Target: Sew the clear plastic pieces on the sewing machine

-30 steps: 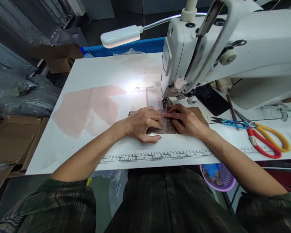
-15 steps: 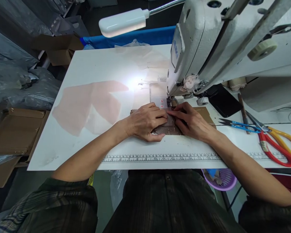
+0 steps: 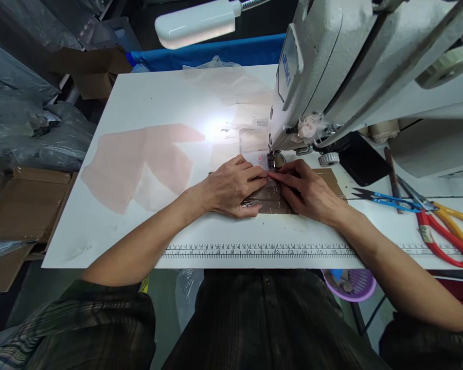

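Observation:
A thin see-through fabric piece (image 3: 253, 149) lies at the presser foot (image 3: 277, 160) of the white sewing machine (image 3: 308, 77). My left hand (image 3: 233, 187) rests on the near part of this fabric with fingers bent and close together, the thumb held apart toward me. From the other side, my right hand (image 3: 310, 191) pinches the fabric edge between thumb and index finger, just in front of the foot. The fingertips of both hands nearly meet there. Beneath them a shiny brown taped surface (image 3: 273, 203) shows. The exact fabric edge is hidden by the fingers.
Pale pink cut fabric (image 3: 119, 159) lies on the left of the white table. A printed ruler (image 3: 254, 251) runs along the front edge. On the right are a black phone (image 3: 364, 158), blue snips (image 3: 393, 201) and red-handled scissors (image 3: 445, 244). A lamp (image 3: 195, 23) hangs above.
My left hand has shifted slightly forward and now covers more of the fabric near its pink marks. My right hand keeps its pinch close to the foot. The view has moved a little.

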Available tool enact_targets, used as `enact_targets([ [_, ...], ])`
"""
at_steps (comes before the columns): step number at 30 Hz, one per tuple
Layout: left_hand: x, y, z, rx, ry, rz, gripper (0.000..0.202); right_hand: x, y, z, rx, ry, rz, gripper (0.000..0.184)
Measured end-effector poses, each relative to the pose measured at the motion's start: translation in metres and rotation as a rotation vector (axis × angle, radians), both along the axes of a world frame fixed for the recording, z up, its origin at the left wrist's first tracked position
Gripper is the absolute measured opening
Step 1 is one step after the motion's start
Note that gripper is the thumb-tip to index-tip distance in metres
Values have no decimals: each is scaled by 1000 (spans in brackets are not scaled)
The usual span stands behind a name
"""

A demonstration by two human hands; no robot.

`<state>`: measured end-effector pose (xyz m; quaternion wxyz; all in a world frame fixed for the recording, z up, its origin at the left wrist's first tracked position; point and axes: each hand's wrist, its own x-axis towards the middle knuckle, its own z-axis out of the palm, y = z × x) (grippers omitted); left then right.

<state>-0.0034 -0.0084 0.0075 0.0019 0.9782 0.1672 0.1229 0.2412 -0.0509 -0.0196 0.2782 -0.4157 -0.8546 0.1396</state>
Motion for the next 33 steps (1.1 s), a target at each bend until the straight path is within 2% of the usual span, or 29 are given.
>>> enact_targets([
  [8, 3, 0, -2, 33, 21, 44, 52, 2, -1, 1, 36, -11, 37, 38],
  [14, 3, 3, -2, -10, 19, 80, 52, -1, 2, 0, 36, -46, 14, 40],
  [18, 4, 5, -1, -30, 42, 106, 53, -1, 3, 6, 0, -51, -1, 40],
  [21, 4, 6, 0, -33, 59, 124, 55, 4, 3, 14, -82, -27, -23, 40],
  [24, 4, 7, 0, -32, 61, 127, 58, 12, 4, 21, -241, 4, -58, 40],
  [28, 3, 9, -1, -31, 71, 126, 58, 22, 6, 20, -387, 74, -111, 40],
  [33, 2, 13, -2, -45, 69, 118, 59, 24, 7, 17, -453, 139, -138, 38],
])
